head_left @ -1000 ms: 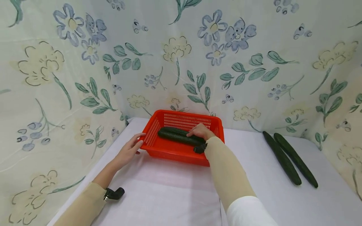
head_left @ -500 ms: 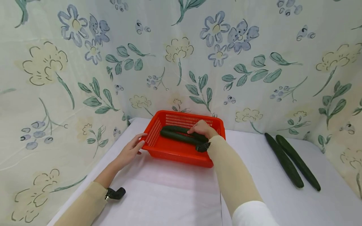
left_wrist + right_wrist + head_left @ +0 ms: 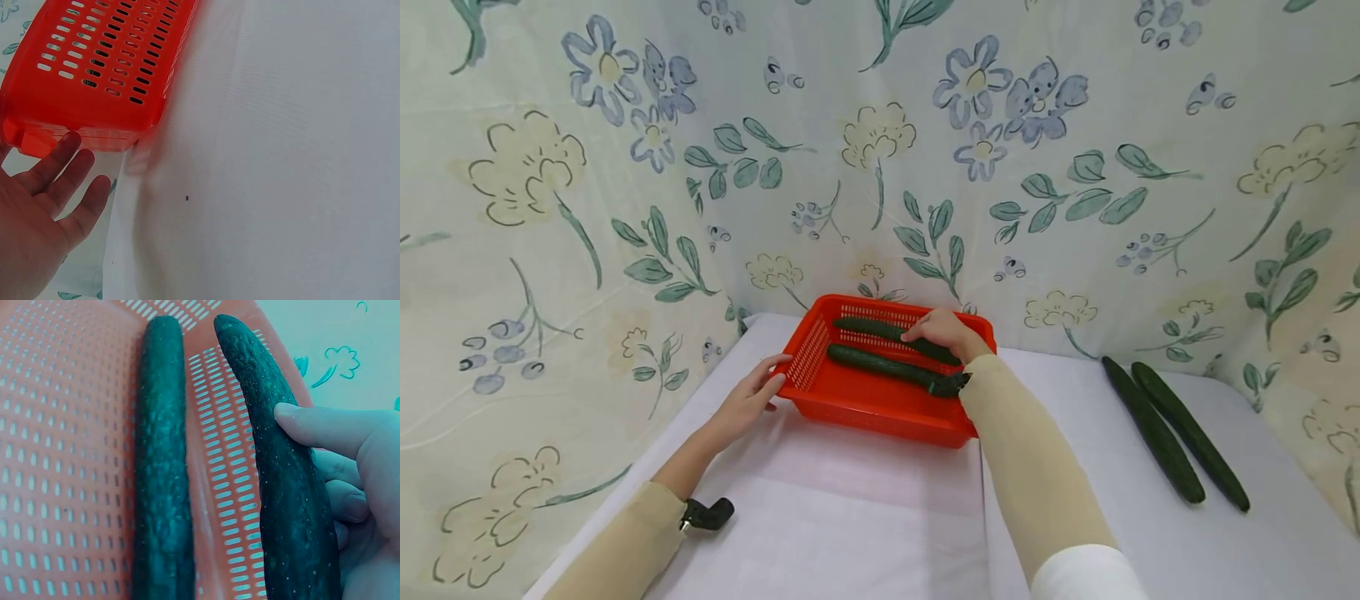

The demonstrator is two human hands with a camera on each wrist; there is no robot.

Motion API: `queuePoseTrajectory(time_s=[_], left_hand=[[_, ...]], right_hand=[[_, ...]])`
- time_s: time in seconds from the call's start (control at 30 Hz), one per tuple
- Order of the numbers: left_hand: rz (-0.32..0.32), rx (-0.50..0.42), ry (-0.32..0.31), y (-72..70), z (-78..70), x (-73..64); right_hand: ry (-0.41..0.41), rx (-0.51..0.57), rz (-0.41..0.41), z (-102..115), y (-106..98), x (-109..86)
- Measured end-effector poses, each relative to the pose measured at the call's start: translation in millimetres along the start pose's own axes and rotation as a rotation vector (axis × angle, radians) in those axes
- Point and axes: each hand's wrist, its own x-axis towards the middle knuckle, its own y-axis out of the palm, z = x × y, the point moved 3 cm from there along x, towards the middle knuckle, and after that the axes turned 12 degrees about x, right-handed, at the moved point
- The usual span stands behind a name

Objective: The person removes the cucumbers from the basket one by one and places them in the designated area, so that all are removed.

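Two dark green cucumbers lie in a red plastic basket [image 3: 865, 408] with slotted walls. My right hand [image 3: 946, 329] holds the rear cucumber [image 3: 868, 327], which is raised against the back wall. In the right wrist view, the thumb [image 3: 312, 422] lies on that cucumber's near side and the fingers curl behind it. The front cucumber [image 3: 872, 360] rests on the basket floor, apart from the held one. At the basket's left end, my left hand [image 3: 741, 408] grips the rim. Its lower fingers [image 3: 81, 215] extend loosely beneath the rim in the left wrist view; the thumb is hidden there.
Two more cucumbers lie side by side on the white-covered table [image 3: 850, 517] at the right, a left one [image 3: 1150, 429] and a right one [image 3: 1191, 433]. A floral cloth [image 3: 880, 183] hangs close behind the basket and along the left side.
My right hand has lifted the rear cucumber toward the basket's back wall, widening the gap to the front one. The left hand stays at the rim. The view has shifted slightly.
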Motion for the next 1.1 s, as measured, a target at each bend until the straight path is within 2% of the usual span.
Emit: queuePoseTrajectory(time_s=[0.1,0.33,0.47,0.7,0.93,1.1], left_hand=[[0.005,-0.013,0.002,0.5,0.0,-0.2],[-0.005,0.027,0.008,7.6,32.1,9.8],[-0.018,0.031,0.021,7.9,32.3,11.3],[0.001,0.026,0.023,13.7,34.0,11.0],[-0.022,0.025,0.037,6.4,28.0,10.2],[-0.024,0.046,0.028,3.1,27.4,8.6]], right_hand=[[-0.002,0.011,-0.010,6,-4,-2.9],[-0.107,-0.027,-0.041,24,-20,-15.4],[-0.152,-0.027,-0.061,28,-33,-19.1],[-0.082,-0.007,-0.087,24,-51,-27.2],[-0.094,0.030,-0.165,31,-75,-39.2],[-0.070,0.005,-0.203,25,-93,-50.9]])
